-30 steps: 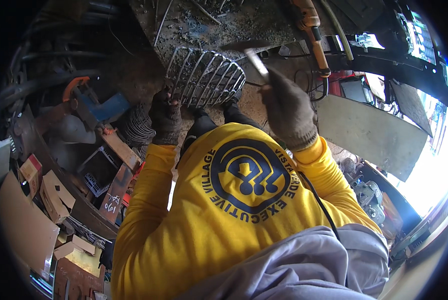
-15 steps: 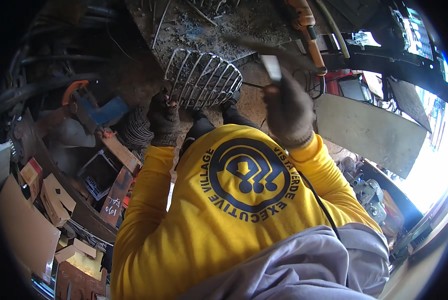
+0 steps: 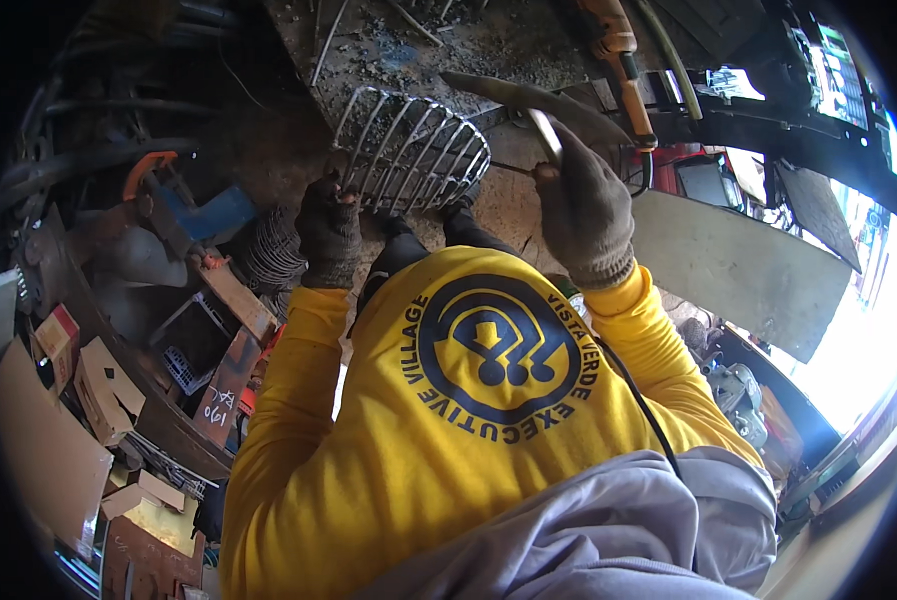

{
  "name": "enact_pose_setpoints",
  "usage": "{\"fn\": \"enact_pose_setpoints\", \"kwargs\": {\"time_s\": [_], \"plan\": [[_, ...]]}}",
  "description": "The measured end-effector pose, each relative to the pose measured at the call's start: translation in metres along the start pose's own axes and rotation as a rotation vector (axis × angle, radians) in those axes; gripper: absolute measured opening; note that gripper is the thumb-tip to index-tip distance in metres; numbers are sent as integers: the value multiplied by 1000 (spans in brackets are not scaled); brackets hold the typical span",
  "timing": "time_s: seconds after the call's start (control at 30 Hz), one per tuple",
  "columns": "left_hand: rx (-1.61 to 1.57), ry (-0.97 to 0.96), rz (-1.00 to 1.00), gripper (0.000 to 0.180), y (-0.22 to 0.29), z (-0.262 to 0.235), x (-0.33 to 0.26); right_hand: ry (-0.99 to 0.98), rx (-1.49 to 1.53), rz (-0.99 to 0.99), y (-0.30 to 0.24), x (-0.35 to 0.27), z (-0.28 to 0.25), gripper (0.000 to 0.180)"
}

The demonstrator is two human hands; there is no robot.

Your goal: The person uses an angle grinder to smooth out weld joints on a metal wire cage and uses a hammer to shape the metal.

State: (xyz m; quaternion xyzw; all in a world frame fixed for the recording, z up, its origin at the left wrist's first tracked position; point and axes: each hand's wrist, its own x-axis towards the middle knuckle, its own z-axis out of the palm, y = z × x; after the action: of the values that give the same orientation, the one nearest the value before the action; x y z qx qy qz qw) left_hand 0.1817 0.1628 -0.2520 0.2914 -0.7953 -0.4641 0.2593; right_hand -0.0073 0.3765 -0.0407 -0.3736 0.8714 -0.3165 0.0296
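My left hand [image 3: 329, 228], in a dark knit glove, is closed on the near left edge of a basket made of bent metal rods [image 3: 409, 150]. The basket is tilted, its ribs curving away to the right beside the workbench. My right hand [image 3: 591, 212], gloved too, is wrapped round the pale flat handle of a chipping hammer [image 3: 529, 98]. The hammer's long dark tapered head is raised to the right of the basket, apart from it. Part of the handle is hidden in my fist.
A workbench [image 3: 369, 40] strewn with grit and metal rods lies ahead. An orange power tool [image 3: 617, 60] rests at its right. Wire coils [image 3: 272, 250] and cardboard boxes [image 3: 104, 390] stand on the left. A pale panel [image 3: 729, 265] leans on the right.
The hammer, blurred before, now shows sharply; my right hand has shifted slightly right and its handle is tilted differently. My left hand stays on the basket, which has moved slightly.
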Motion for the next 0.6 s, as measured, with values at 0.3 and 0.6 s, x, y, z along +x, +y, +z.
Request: {"fn": "enact_pose_setpoints", "kwargs": {"time_s": [0.3,0.6], "plan": [[19,-1,33,50,-14,0,-7,8,50,184,4,-17,8,38],[74,-81,-53,51,-3,-3,1,-8,18,145,24,-31,19,44]]}}
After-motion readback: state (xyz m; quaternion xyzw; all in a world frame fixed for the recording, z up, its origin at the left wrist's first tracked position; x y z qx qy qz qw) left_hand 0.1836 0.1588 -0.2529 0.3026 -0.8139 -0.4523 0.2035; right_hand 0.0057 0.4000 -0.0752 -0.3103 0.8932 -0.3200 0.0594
